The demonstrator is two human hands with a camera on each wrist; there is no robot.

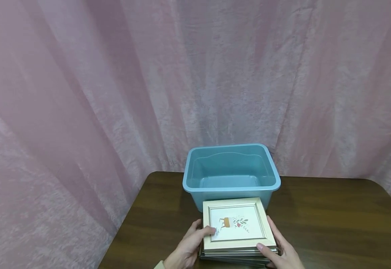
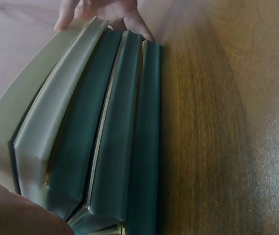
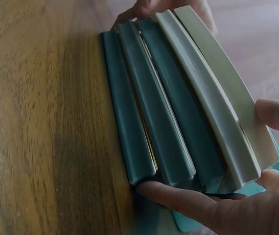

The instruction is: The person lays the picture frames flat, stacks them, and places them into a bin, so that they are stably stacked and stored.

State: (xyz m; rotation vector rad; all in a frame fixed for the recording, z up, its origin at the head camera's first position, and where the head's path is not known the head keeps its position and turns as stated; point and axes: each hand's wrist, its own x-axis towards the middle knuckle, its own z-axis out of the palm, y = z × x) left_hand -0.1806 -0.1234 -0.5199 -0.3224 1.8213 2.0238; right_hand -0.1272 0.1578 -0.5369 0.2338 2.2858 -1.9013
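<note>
A stack of picture frames lies at the table's front, before the blue tub. On top is a cream picture frame (image 1: 237,224) with an animal and a sprig drawn on white. Beneath it come a whitish frame (image 2: 56,107) and several dark green frames (image 3: 147,105), slightly fanned in the wrist views. My left hand (image 1: 189,244) grips the left side, its thumb over the top frame's border. On the opposite side, my right hand (image 1: 284,250) holds the stack, thumb on the cream frame's near corner; in the right wrist view one finger reaches the lowest frame's corner.
The blue plastic tub (image 1: 232,189) stands directly behind the stack, its near wall partly hidden by the frames. Dark wooden table (image 1: 333,220) extends to both sides. A pink curtain (image 1: 215,74) hangs along the table's back edge.
</note>
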